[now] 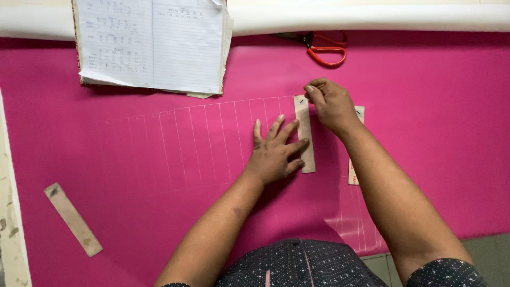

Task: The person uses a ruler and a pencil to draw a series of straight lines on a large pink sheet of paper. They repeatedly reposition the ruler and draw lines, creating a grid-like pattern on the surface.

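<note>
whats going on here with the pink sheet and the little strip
A person is leaning over a pink sheet spread on a table. The left hand lies flat, pressing a narrow cardboard strip upright against the sheet. The right hand pinches something small at the strip's top end; what it is cannot be told. A row of thin white lines runs left of the strip. An open notebook, red-handled scissors and another strip lie nearby.

The left hand (273,154) rests on a cardboard strip (305,133) (upright on the cloth (425,133)); notebook (151,45) behind-left, scissors (321,48) behind-right.
</note>
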Action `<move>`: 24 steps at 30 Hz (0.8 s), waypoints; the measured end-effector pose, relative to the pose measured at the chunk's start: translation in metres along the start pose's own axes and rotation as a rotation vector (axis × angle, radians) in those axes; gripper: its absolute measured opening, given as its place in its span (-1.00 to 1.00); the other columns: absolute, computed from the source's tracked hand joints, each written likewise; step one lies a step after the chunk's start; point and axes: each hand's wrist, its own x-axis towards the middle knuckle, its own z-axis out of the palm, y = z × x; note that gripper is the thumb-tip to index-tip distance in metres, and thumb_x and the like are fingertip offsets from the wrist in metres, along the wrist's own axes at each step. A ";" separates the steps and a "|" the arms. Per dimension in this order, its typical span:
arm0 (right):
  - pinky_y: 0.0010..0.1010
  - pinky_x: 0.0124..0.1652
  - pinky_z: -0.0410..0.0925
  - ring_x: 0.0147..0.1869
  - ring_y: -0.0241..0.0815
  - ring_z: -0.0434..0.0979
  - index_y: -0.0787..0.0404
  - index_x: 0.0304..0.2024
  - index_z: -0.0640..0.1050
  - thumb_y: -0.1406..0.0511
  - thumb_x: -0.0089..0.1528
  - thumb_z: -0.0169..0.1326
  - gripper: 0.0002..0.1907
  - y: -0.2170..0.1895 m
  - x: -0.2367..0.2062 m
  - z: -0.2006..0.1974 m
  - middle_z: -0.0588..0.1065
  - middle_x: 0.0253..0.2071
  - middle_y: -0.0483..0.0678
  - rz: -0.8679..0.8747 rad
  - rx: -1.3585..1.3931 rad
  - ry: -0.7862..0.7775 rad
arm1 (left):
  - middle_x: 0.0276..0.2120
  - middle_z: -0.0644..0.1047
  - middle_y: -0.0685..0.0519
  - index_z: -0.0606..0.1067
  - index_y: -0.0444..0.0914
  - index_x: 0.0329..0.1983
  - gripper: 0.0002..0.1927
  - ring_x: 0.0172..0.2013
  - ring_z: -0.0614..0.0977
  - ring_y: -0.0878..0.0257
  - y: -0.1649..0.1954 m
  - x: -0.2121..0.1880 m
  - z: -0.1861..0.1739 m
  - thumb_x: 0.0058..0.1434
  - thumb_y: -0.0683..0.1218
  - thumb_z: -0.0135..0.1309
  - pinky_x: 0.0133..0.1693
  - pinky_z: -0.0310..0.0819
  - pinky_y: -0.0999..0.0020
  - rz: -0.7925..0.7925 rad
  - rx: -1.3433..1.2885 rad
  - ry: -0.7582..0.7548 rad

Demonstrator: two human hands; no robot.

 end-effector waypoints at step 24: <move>-0.30 -0.20 0.52 -0.21 -0.11 0.68 0.21 -0.09 0.63 0.20 0.34 0.06 -0.76 0.043 -0.183 -0.008 0.64 -0.18 0.02 -0.087 -0.268 0.021 | 0.47 0.15 0.11 0.47 0.25 0.25 -0.40 0.50 -0.01 0.01 -0.002 -0.001 0.009 0.09 0.32 0.16 0.33 -0.56 -0.48 -0.010 -0.003 0.046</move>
